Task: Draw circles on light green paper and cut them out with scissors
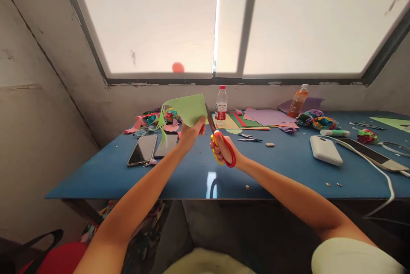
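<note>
A sheet of light green paper is pinched in my left hand, raised above the table. Thin cut strips of the paper dangle at its left side. My right hand grips scissors by their red and yellow handles. The blades point up and touch or nearly touch the paper's right edge; whether they are parted I cannot tell. Beneath and left of my left hand lie two phones on the blue table.
Behind my hands stands a red-capped bottle near stacked coloured paper. A bottle of orange drink leans farther right. A white power bank, a cabled phone and crumpled paper flowers lie on the right. Paper scraps sit left.
</note>
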Tool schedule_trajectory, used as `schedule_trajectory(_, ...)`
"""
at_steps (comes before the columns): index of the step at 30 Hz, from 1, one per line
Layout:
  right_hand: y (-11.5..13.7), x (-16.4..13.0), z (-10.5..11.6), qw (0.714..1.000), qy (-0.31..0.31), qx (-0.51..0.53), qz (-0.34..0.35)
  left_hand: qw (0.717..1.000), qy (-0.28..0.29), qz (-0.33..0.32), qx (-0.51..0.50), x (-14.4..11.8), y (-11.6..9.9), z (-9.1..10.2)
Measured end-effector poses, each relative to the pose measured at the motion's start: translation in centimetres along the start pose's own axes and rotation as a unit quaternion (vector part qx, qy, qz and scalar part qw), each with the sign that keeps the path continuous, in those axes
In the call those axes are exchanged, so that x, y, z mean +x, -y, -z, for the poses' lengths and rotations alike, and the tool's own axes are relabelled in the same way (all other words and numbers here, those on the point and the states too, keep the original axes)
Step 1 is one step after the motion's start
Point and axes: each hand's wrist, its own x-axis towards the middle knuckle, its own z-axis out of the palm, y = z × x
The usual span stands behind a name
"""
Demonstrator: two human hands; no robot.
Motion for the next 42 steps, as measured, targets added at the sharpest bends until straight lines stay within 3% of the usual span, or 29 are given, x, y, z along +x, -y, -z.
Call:
schedule_trajectory(5,0.1,-0.1,-0.2,1.000,-0.002,-0.002,-0.010,0.997,-0.068,-0.015,-0.026,-0.1,0.2,-0.2)
schedule_trajectory(9,-0.2,-0.2,-0.5,0.999,0.035,0.000,-0.032,0.993,-0.097,-0.021,-0.067,-0.2,-0.3,-0.3)
schedule_trajectory(13,-0.8,-0.2,-0.6,0.996,0.068,0.020,-0.045,0.992,-0.092,-0.021,-0.083,0.1,-0.2,-0.4)
schedule_trajectory(22,-0.8,-0.3,-0.4,0.987,0.150,0.034,0.036,0.998,-0.047,0.009,-0.038,-0.4,0.2,-0.4)
schedule_trajectory(31,-1.5,0.6,0.0,0.993,0.094,0.057,0.053,0.999,0.018,0.028,-0.025,-1.2,-0.2,-0.9)
schedule_trajectory(42,-0.4,0.1,-0.2,0.986,0.133,0.020,0.096,0.997,-0.004,0.062,-0.049,-1.7,-0.6,-1.4)
